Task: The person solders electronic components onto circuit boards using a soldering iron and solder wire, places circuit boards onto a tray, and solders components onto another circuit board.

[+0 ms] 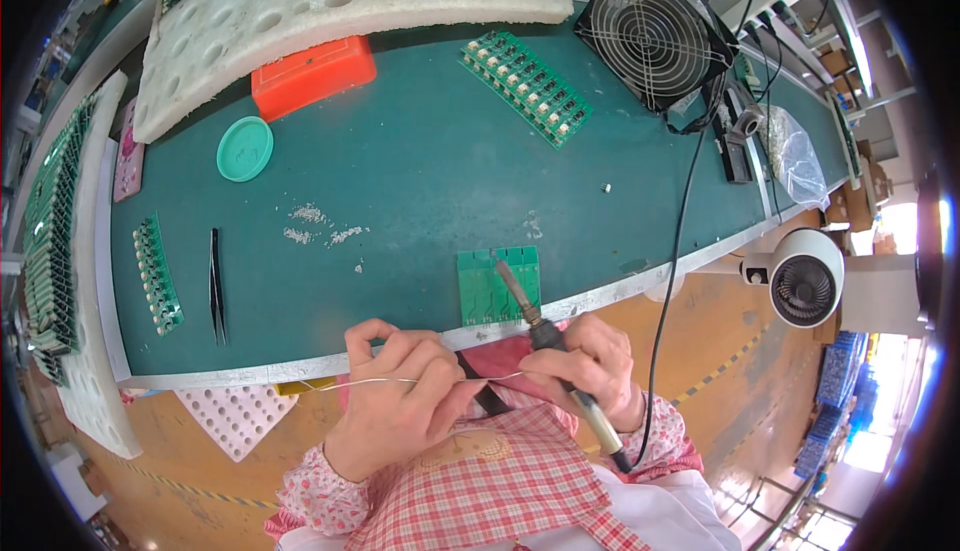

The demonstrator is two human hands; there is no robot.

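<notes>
at the bench (400, 181), my right hand (592, 363) grips a soldering iron (545, 335), slanted perhaps so its tip overlies the green board (478, 286); my left hand (400, 386) holds wire (385, 380).

Looking like an electronics assembly workshop: showing a green workbench (400, 186) with a soldering iron (546, 336), a component-studded circuit board (527, 89) and a row of close-packed boards (57, 236) against white foam (103, 416); also displaying a caged black fan (652, 33) and striped tape (200, 493) across the orange-brown floor (165, 426).
</notes>
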